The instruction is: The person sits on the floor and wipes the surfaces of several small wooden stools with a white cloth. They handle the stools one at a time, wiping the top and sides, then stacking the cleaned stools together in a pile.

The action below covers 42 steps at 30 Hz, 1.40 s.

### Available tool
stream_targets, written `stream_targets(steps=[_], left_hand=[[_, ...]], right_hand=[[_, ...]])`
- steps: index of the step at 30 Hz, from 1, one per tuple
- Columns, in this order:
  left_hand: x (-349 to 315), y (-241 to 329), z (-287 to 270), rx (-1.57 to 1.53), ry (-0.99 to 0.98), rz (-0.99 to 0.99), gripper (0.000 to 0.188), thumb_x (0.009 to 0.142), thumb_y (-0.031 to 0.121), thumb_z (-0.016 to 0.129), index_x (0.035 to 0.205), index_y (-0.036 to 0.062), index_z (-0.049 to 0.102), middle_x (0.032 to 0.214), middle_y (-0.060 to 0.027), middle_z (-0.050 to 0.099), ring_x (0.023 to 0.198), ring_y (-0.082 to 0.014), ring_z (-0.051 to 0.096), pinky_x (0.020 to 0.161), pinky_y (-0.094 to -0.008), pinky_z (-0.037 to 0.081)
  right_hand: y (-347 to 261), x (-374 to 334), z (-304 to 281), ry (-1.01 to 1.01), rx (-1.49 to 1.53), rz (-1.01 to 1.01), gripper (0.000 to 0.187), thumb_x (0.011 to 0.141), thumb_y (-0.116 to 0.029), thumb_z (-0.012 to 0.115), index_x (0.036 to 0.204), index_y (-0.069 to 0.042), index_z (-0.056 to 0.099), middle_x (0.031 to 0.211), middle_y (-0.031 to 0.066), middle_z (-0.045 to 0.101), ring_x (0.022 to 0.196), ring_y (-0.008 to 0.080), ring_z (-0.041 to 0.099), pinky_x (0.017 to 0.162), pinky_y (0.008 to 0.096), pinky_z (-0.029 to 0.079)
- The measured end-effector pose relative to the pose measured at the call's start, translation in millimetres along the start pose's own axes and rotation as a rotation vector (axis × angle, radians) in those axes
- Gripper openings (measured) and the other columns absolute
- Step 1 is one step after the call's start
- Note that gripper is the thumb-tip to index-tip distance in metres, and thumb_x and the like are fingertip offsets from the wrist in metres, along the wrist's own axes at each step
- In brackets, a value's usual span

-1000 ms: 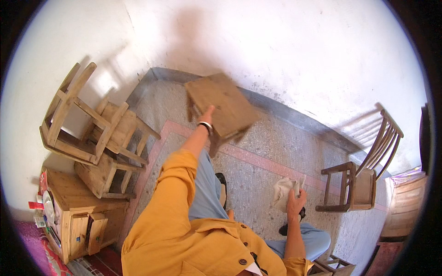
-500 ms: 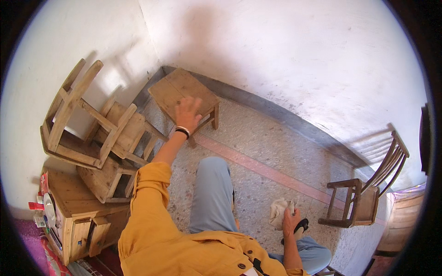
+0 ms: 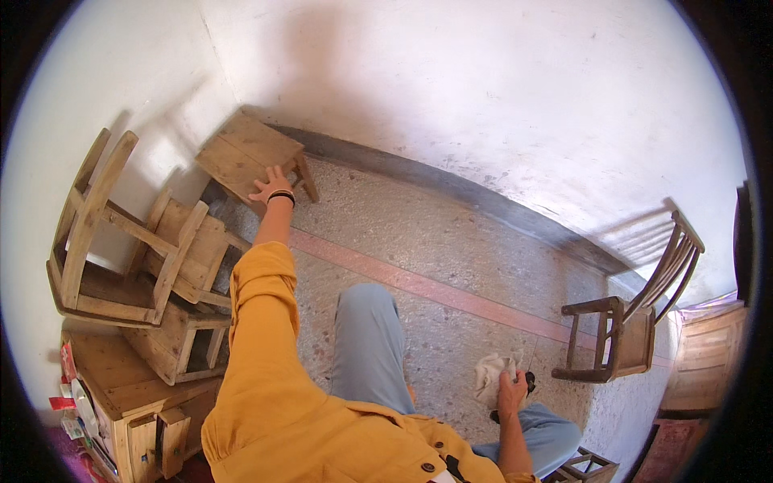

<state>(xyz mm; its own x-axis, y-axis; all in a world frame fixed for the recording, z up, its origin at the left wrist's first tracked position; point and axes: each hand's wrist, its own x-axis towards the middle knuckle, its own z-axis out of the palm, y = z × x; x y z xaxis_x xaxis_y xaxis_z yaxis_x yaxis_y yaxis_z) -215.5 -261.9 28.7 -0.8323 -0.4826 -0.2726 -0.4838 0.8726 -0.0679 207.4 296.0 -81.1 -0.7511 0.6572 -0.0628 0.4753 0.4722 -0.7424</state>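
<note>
Against the stool's near edge rests my left hand (image 3: 274, 187), its fingers spread over the rim. The wooden stool (image 3: 248, 150), with a square plank top, stands in the far left corner by the wall. A crumpled cream cloth (image 3: 488, 380) hangs from my right hand (image 3: 510, 394), whose fingers are closed around it, beside my bent right leg.
Stacked wooden chairs (image 3: 171, 267) lean near the left wall, one upside down. A wooden cabinet (image 3: 133, 378) stands below them, with small items on its left side. At the right is a slat-backed wooden chair (image 3: 632, 342). Another wooden frame (image 3: 586, 465) shows at the lower right.
The stool has shifted left, closer into the wall corner, with my left hand at its near edge. My view has turned slightly right. The cloth stays in my right hand.
</note>
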Motion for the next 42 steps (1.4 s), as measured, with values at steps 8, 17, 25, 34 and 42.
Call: stream_targets(steps=[8, 17, 25, 34, 42], left_hand=[[-35.1, 58.8, 113.8, -0.193, -0.342, 0.822, 0.063, 0.088, 0.031, 0.056, 0.142, 0.0116, 0.030, 0.132, -0.0162, 0.047, 0.122, -0.0282, 0.044, 0.101, -0.0393, 0.037], [-229.5, 148.4, 41.9, -0.661, -0.743, 1.490, 0.069, 0.087, 0.032, 0.061, 0.143, 0.0087, 0.029, 0.136, -0.0169, 0.044, 0.123, -0.0310, 0.045, 0.099, -0.0357, 0.038], [-454.8, 168.1, 37.7, -0.772, -0.664, 1.871, 0.059, 0.077, 0.020, 0.073, 0.126, -0.0002, 0.046, 0.121, -0.0142, 0.054, 0.111, -0.0259, 0.053, 0.092, -0.0352, 0.042], [-438.1, 163.3, 87.1, -0.785, -1.081, 1.402, 0.043, 0.081, 0.020, 0.069, 0.117, 0.0004, 0.054, 0.110, -0.0075, 0.060, 0.100, -0.0195, 0.056, 0.088, -0.0334, 0.044], [-450.9, 142.2, 117.5, -0.705, -1.717, 1.193, 0.046, 0.084, 0.013, 0.060, 0.126, -0.0017, 0.046, 0.120, -0.0139, 0.056, 0.111, -0.0260, 0.054, 0.095, -0.0385, 0.043]], right_hand=[[-69.4, -26.0, 10.6, -0.051, 0.160, 0.160, 0.033, 0.075, -0.022, 0.064, 0.094, 0.004, 0.059, 0.070, 0.0044, 0.055, 0.064, 0.0138, 0.050, 0.058, 0.0308, 0.041], [-115.2, -9.0, -14.5, -0.086, 1.095, 0.382, 0.039, 0.089, -0.029, 0.057, 0.117, -0.002, 0.054, 0.095, 0.0071, 0.063, 0.079, 0.0138, 0.059, 0.070, 0.0300, 0.049], [-141.6, -66.0, -64.4, -0.572, 1.097, 0.025, 0.059, 0.096, -0.041, 0.043, 0.140, -0.005, 0.029, 0.133, 0.0093, 0.044, 0.120, 0.0171, 0.042, 0.101, 0.0345, 0.034], [-11.1, -161.7, -227.1, 1.284, 1.034, 0.295, 0.020, 0.090, -0.020, 0.058, 0.101, -0.004, 0.054, 0.086, 0.0052, 0.055, 0.074, 0.0143, 0.055, 0.058, 0.0292, 0.052], [173.1, -267.4, -220.4, 1.475, 1.575, 0.648, 0.093, 0.069, -0.051, 0.075, 0.137, -0.011, 0.027, 0.134, 0.0128, 0.031, 0.118, 0.0283, 0.040, 0.096, 0.0497, 0.037]])
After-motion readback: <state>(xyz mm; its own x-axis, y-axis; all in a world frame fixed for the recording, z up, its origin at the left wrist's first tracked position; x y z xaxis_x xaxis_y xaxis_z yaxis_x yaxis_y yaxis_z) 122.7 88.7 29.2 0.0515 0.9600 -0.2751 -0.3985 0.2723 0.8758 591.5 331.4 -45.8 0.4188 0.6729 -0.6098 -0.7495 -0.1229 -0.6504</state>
